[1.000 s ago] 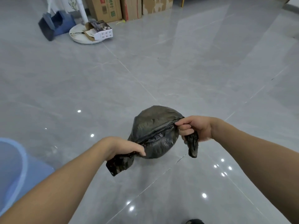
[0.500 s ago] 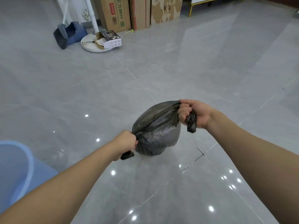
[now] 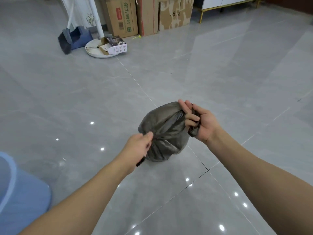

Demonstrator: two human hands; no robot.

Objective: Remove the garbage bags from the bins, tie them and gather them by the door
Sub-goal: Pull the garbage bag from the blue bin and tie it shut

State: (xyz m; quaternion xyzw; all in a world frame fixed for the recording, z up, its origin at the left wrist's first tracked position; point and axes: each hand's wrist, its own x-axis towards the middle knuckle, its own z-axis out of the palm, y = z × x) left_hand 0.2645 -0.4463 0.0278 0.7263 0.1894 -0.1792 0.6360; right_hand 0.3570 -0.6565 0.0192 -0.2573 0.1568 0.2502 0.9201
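A small dark grey garbage bag (image 3: 165, 133), full and rounded, hangs above the grey tiled floor between my hands. My left hand (image 3: 138, 147) pinches one twisted end of the bag's mouth at its lower left; a short black tail sticks out under the wrist. My right hand (image 3: 197, 122) holds the other end at the upper right, palm turned up, two fingers stretched out and the rest curled on the black strip that drapes over the palm. A light blue bin (image 3: 15, 197) stands at the lower left edge, partly cut off.
At the back stand cardboard boxes (image 3: 123, 16), a blue dustpan with a broom (image 3: 72, 38), a white pole on a round base (image 3: 97, 50) and a small open carton (image 3: 115, 44). A white cabinet on gold legs (image 3: 227, 4) is at the far right. No door is in view.
Both hands have drawn the bag's ends tighter and lifted the bag. My right hand has turned palm up and loosened its fist. The view has tilted up, showing more of the back wall.
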